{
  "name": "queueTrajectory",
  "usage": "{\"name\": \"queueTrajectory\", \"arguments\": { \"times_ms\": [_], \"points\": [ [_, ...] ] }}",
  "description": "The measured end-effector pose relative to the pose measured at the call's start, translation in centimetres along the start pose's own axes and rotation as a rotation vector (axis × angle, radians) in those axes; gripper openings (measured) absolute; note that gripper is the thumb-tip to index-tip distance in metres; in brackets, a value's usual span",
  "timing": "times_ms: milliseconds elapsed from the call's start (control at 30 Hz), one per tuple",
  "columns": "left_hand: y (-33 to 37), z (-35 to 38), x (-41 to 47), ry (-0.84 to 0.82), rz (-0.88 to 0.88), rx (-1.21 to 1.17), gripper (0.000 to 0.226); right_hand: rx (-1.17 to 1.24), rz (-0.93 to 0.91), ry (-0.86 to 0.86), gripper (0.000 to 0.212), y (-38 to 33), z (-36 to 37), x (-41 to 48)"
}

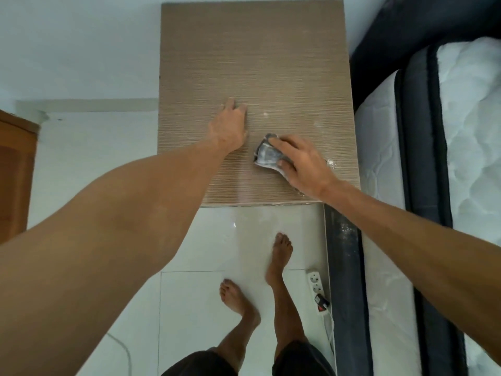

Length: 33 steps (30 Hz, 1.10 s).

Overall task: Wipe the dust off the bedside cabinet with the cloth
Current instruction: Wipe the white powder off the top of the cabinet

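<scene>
Cabinet (257, 63) top fills the frame's centre; my right hand (303, 165) clenches the cloth (267, 156) near the lower right edge, left hand (230, 126) flat, released. I see white specks right of centre, so wiping looks unfinished.

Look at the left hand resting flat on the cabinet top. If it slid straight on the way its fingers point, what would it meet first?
Nothing on the cabinet top: the left hand points toward the far edge, and beyond that probably the wall.
</scene>
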<state>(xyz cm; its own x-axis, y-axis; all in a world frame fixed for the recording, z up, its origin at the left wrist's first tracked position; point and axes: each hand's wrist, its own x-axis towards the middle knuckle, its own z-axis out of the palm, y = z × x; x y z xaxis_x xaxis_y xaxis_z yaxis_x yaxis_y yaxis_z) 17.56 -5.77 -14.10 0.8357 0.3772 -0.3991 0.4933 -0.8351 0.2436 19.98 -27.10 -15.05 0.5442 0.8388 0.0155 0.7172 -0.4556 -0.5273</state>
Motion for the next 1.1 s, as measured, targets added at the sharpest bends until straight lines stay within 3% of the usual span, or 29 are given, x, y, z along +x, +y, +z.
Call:
{"name": "queueTrajectory", "arguments": {
  "times_ms": [100,267,333,600,733,933,1100],
  "points": [
    [0.5,0.0,0.5,-0.002,-0.031,0.018,0.056,-0.047,-0.045,-0.069,0.051,-0.4,1.0,-0.9],
    [3.7,-0.5,1.8,-0.001,-0.006,0.030,0.052,0.024,-0.316,-0.305,0.054,-2.2,1.5,-4.9],
    [5.3,-0.9,3.0,0.012,0.009,0.023,0.051,0.035,-0.279,-0.307,0.051,-0.3,0.0,-3.7],
    [9.2,-2.1,10.1,0.037,-0.012,-0.037,0.063,-0.059,0.005,-0.007,0.048,12.9,-10.0,12.2],
    [9.9,-1.4,12.1,0.066,-0.030,-0.023,0.067,-0.089,0.039,0.064,0.052,17.3,-12.1,20.2],
    [9.7,-1.3,12.6,0.029,-0.053,-0.055,0.073,-0.162,0.112,-0.038,0.047,20.7,-11.5,26.9],
    [9.8,-1.4,12.4,0.018,-0.072,-0.052,0.074,-0.323,0.039,-0.078,0.053,19.9,-9.1,23.7]
  ]
}}
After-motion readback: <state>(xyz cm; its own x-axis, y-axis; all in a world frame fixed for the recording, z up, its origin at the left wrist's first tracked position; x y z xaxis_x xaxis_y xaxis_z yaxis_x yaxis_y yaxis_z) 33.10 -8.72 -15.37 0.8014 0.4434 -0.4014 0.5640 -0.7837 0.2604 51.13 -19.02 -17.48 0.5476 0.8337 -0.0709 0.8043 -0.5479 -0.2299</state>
